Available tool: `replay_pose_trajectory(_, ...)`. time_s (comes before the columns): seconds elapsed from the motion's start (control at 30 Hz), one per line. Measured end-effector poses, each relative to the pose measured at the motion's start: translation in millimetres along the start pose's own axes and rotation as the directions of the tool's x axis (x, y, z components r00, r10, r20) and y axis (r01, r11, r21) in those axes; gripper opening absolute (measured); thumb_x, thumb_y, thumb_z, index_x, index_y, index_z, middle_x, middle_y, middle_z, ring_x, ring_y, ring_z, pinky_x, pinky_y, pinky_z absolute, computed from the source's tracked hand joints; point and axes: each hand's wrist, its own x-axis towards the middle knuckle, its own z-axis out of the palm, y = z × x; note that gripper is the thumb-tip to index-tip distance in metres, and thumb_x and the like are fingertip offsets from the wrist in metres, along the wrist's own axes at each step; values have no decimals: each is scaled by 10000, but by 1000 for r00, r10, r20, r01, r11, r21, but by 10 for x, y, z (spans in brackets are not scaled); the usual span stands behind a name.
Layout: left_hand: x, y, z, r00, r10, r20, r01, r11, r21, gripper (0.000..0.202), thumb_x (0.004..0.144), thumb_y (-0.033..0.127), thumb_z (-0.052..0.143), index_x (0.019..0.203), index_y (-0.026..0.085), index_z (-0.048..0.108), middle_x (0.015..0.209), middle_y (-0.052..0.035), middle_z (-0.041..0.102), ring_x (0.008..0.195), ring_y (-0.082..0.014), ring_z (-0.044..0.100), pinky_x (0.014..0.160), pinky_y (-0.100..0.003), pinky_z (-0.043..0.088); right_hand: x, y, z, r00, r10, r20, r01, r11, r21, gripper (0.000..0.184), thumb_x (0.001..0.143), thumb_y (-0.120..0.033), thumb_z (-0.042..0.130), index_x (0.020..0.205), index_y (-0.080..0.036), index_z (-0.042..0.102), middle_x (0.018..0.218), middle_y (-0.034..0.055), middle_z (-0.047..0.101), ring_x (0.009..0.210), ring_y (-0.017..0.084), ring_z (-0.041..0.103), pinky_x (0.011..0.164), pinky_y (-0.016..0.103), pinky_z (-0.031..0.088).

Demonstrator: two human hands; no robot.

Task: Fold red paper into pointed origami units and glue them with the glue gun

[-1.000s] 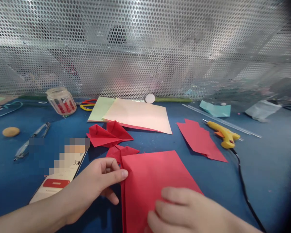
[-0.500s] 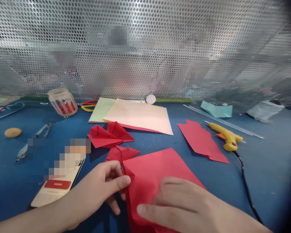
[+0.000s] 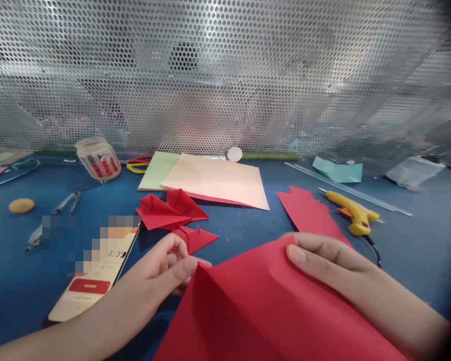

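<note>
A large sheet of red paper (image 3: 259, 306) spans the space between my two hands, its near part running out of view at the bottom. My left hand (image 3: 173, 265) pinches its left corner, where a crease runs down from the tip. At the upper right corner my right hand (image 3: 330, 260) grips the sheet between thumb and fingers. Just beyond my left hand lies a small folded red paper piece (image 3: 199, 239), and behind it sit more folded red paper pieces (image 3: 165, 213) with pointed tips.
Cream paper (image 3: 218, 178) lies behind. Cut red paper (image 3: 311, 213) and a yellow glue gun (image 3: 353, 213) with a black cord are on the right. A phone (image 3: 93, 291) lies left, below a jar (image 3: 98, 159). A perforated metal panel (image 3: 225, 75) closes the back.
My right hand has gone from lying on the sheet to gripping its upper right corner. The sheet has been lifted and turned, and my left hand now pinches its corner.
</note>
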Motion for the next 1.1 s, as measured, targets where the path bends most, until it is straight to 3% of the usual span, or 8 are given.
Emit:
replay_pose_trajectory(0.13,28,-48,-19,990,125,-70,-109,975,191,333,868,510,691,1103,299,589,1209,-68,771,1065,-305,770,904,-432,622,138,63,-125,998,43,-46,-42,999,30,526,882,-745,827,1207,-331,838,1048,97,904,987,355,884,742,399,734)
replay_pose_trajectory(0.27,14,-100,-52,962,267,-57,-219,880,421,306,960,360,599,1217,307,757,1451,-105,713,1362,-375,680,1203,-558,509,342,94,-220,998,-43,-43,33,977,-210,684,974,-687,686,1556,-335,616,1045,75,895,945,334,882,737,429,725)
replay_pose_trajectory(0.37,-56,-168,-52,941,337,-8,-286,810,512,404,1066,341,542,1397,362,773,1730,-16,537,1618,-331,481,1379,-482,307,462,116,-242,989,-139,-51,109,917,-383,585,915,-653,682,1363,-280,730,1067,103,873,985,366,850,818,489,704)
replay_pose_trajectory(0.5,-167,-260,-16,935,286,208,-354,740,572,520,1135,526,582,1641,411,597,1772,17,502,1613,-314,513,1334,-413,399,502,165,-220,979,-203,-1,167,809,-563,358,905,-530,624,1026,-274,843,1149,107,872,1115,382,810,1021,532,642)
replay_pose_trajectory(0.7,-174,-302,24,860,235,453,-510,439,740,1033,1036,524,795,1801,280,146,1827,-135,220,1671,-396,361,1322,-545,374,459,260,-202,982,-166,91,180,670,-720,420,889,-311,555,1169,-270,865,1065,76,881,964,333,836,882,446,670)
replay_pose_trajectory(0.87,-144,-305,50,872,187,452,-489,358,795,925,951,396,881,1739,253,418,1787,-159,292,1668,-410,352,1338,-584,332,412,305,-311,983,-140,120,180,595,-784,564,937,-283,547,1444,-289,793,1210,88,873,1080,342,821,975,470,648)
replay_pose_trajectory(1.03,-70,-346,112,902,105,419,-432,276,859,946,732,474,1018,1563,186,670,1709,-229,430,1566,-550,483,1250,-788,346,338,289,-410,977,-85,197,209,588,-781,487,928,-226,577,1316,-340,848,1018,16,896,755,238,837,702,303,662)
replay_pose_trajectory(1.1,-69,-297,128,905,119,409,-426,263,866,875,888,570,920,1614,190,615,1733,-205,420,1603,-494,457,1277,-731,357,320,285,-421,971,-100,215,233,575,-784,483,911,-190,592,1283,-351,855,968,0,894,799,239,847,716,286,652)
